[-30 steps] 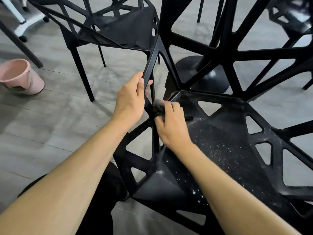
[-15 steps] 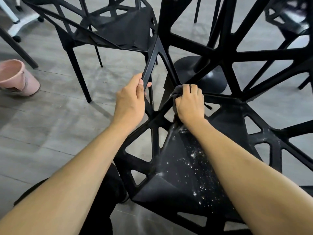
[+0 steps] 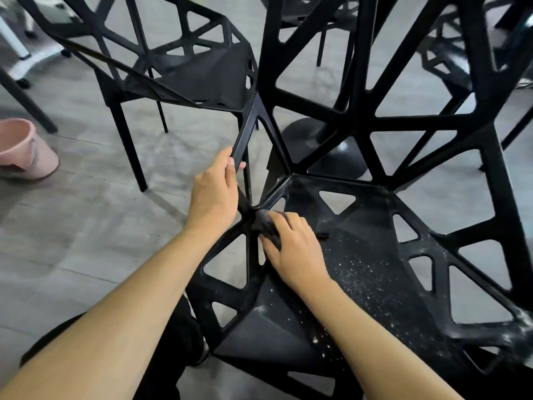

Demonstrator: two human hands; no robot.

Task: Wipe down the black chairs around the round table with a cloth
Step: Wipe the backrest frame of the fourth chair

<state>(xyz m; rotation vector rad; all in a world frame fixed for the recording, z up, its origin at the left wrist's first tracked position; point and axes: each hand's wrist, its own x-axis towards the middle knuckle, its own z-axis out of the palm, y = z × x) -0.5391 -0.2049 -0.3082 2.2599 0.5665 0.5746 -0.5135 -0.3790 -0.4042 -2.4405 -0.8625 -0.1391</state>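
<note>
A black lattice chair [image 3: 375, 272] fills the right half of the view, its seat speckled with pale dust. My left hand [image 3: 215, 194] grips the chair's left armrest strut. My right hand [image 3: 294, 249] presses a dark cloth [image 3: 266, 223] against the seat's left edge, where several struts meet. Most of the cloth is hidden under my fingers. A second black chair [image 3: 202, 73] stands behind at the upper left.
The round table's black domed base [image 3: 331, 154] sits on the grey floor behind the chair. A pink bucket [image 3: 23, 148] lies at the left edge. A third black chair [image 3: 450, 53] is at the upper right. My dark shoe [image 3: 184, 336] is below the chair's left side.
My right hand with the cloth slid from the seat's back left corner down toward me along the left edge. My left hand kept its grip on the strut.
</note>
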